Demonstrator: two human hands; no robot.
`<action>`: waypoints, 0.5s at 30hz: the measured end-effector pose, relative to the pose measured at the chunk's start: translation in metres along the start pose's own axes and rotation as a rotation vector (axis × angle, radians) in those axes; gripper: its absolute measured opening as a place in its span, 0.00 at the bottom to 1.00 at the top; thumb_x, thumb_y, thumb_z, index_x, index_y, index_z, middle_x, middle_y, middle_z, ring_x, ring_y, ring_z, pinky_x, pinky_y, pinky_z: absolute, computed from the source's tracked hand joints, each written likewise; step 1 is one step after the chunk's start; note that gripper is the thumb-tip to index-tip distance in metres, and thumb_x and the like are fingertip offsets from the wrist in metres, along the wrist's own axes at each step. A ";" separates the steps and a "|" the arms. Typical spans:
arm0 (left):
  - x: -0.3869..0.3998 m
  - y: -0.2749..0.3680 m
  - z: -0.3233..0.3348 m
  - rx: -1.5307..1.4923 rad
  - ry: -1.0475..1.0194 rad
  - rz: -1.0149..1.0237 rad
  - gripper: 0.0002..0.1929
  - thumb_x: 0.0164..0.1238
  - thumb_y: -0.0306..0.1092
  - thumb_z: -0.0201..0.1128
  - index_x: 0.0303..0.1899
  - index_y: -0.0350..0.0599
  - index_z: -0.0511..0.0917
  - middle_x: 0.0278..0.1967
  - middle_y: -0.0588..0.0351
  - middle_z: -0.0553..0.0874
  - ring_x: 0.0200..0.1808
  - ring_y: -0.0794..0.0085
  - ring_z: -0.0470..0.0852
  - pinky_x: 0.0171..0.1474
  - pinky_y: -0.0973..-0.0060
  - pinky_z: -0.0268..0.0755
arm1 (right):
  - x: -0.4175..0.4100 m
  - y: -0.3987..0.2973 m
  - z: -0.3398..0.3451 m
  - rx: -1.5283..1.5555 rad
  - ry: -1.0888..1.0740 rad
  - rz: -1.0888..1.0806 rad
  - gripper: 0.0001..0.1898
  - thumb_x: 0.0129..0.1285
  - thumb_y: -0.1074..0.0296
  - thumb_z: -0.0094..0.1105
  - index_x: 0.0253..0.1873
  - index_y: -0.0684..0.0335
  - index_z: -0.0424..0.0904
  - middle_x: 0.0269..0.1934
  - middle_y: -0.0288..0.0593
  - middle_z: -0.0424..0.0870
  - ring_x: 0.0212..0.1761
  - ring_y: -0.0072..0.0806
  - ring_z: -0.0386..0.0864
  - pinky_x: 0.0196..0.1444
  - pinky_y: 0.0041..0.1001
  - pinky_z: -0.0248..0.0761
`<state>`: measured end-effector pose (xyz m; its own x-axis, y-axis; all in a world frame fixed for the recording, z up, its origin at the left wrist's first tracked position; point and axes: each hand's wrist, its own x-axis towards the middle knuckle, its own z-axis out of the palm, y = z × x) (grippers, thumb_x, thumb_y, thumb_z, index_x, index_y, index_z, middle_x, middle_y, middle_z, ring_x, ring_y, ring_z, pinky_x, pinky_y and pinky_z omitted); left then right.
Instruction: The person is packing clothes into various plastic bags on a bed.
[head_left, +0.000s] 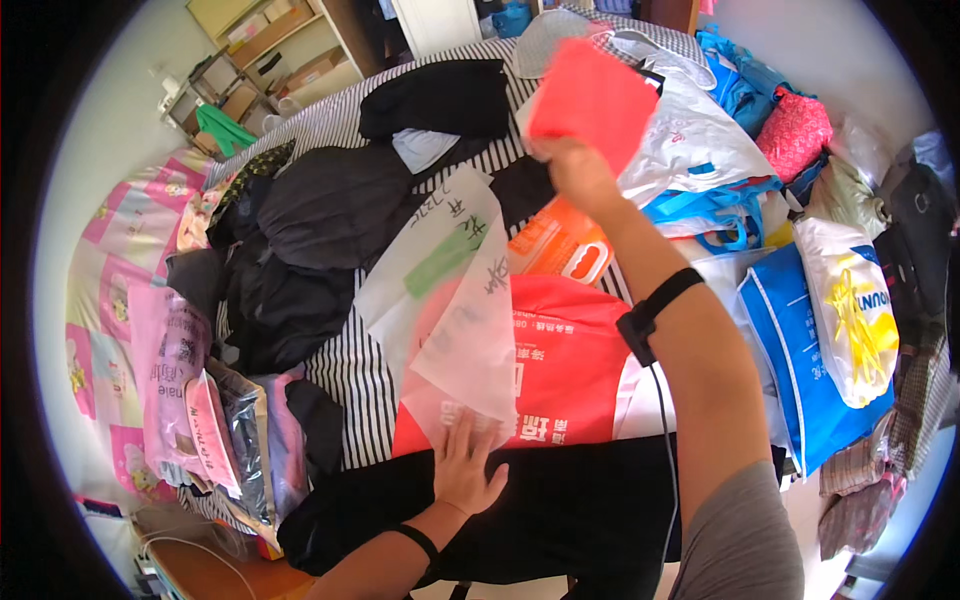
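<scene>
My right hand (577, 176) grips the lower left corner of a flat red sheet-like piece (596, 101), held up over the far side of the bed; motion blurs it, and I cannot tell whether it is a bag or cloth. Fingers spread, my left hand (471, 469) rests on the near end of a translucent white plastic bag (450, 300) that bears handwriting. Beneath that bag lies a large red printed bag (570, 360). An orange bag with a cut-out handle (559, 240) sits just beyond, partly behind my right forearm.
Dark folded clothes (337, 202) cover the left of the striped bedsheet (367, 382). A stack of packaged items (217, 435) stands at the left edge. Blue and white bags (802, 360) pile up on the right. A black garment (570, 502) lies nearest me. A cable runs from my right forearm band.
</scene>
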<state>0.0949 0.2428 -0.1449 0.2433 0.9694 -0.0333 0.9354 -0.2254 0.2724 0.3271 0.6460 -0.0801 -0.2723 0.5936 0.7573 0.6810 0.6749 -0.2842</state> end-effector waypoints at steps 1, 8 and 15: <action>0.000 -0.001 0.000 0.001 0.005 -0.004 0.35 0.59 0.49 0.62 0.70 0.56 0.65 0.72 0.40 0.57 0.74 0.46 0.54 0.71 0.47 0.46 | -0.004 -0.015 0.004 -0.023 -0.107 -0.121 0.19 0.55 0.77 0.53 0.50 0.52 0.84 0.34 0.49 0.81 0.39 0.46 0.80 0.44 0.39 0.75; -0.001 0.000 -0.002 0.004 0.015 -0.002 0.34 0.59 0.49 0.62 0.68 0.54 0.66 0.72 0.40 0.57 0.74 0.46 0.54 0.72 0.48 0.45 | -0.046 -0.082 -0.009 -0.161 -0.362 -0.464 0.08 0.53 0.66 0.60 0.38 0.49 0.84 0.35 0.35 0.77 0.46 0.31 0.76 0.50 0.35 0.69; -0.002 0.000 -0.001 0.001 0.030 -0.014 0.34 0.59 0.49 0.62 0.69 0.53 0.66 0.72 0.40 0.57 0.73 0.45 0.55 0.72 0.49 0.45 | -0.092 -0.047 -0.018 -0.348 -0.489 -0.238 0.06 0.54 0.65 0.60 0.37 0.52 0.84 0.41 0.36 0.80 0.51 0.33 0.77 0.51 0.35 0.72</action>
<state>0.0942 0.2410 -0.1438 0.2227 0.9748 -0.0085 0.9388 -0.2121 0.2713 0.3318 0.5518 -0.1255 -0.6656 0.6316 0.3977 0.7220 0.6799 0.1285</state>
